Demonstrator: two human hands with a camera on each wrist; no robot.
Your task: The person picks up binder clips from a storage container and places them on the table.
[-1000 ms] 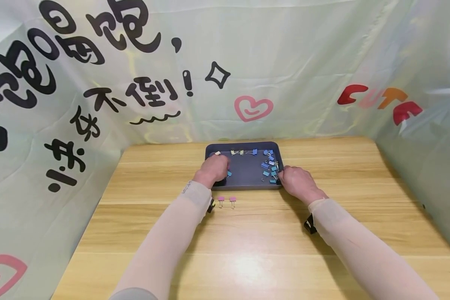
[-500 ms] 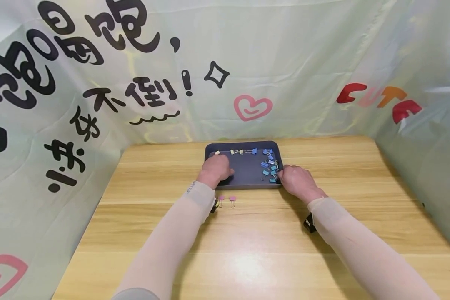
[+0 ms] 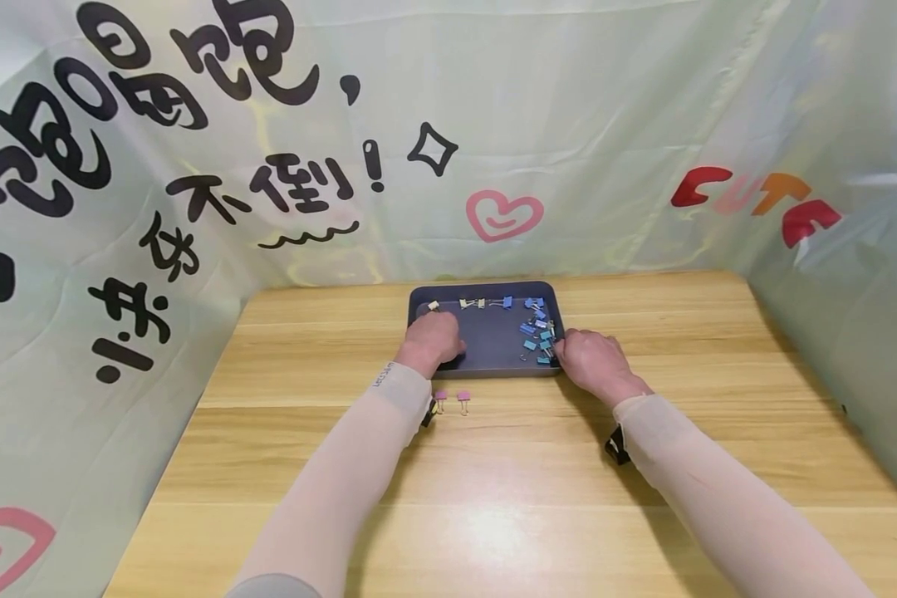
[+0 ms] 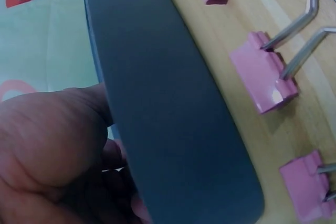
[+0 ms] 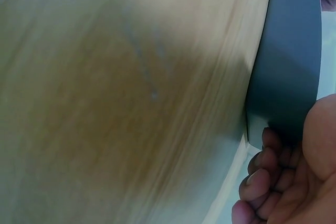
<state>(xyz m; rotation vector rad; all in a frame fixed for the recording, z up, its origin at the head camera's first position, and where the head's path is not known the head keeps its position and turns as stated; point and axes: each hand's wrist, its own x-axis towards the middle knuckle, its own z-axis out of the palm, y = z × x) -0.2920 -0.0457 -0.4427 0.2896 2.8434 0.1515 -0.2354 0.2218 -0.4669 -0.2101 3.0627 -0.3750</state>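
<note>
A dark blue-grey tray (image 3: pixel 493 336) stands on the table. Over its left part reaches my left hand (image 3: pixel 432 339); in the left wrist view the tray's wall hides the fingertips, so whether they hold anything does not show. My right hand (image 3: pixel 594 364) grips the tray's right side, thumb at the rim and curled fingers against the outer wall in the right wrist view. Blue binder clips (image 3: pixel 540 325) and teal binder clips (image 3: pixel 546 346) lie along the right inside. Pale yellow binder clips (image 3: pixel 473 303) and a blue binder clip (image 3: pixel 507 302) line the far side.
Pink binder clips (image 4: pixel 264 72) lie on the wooden table (image 3: pixel 493 465) just before the tray, partly behind my left wrist in the head view. A printed cloth (image 3: pixel 583 108) hangs behind the table and along both sides.
My left hand has shifted slightly right and nearer inside the tray. A teal clip seen beside its fingers a second ago is now hidden. The right hand keeps its place.
</note>
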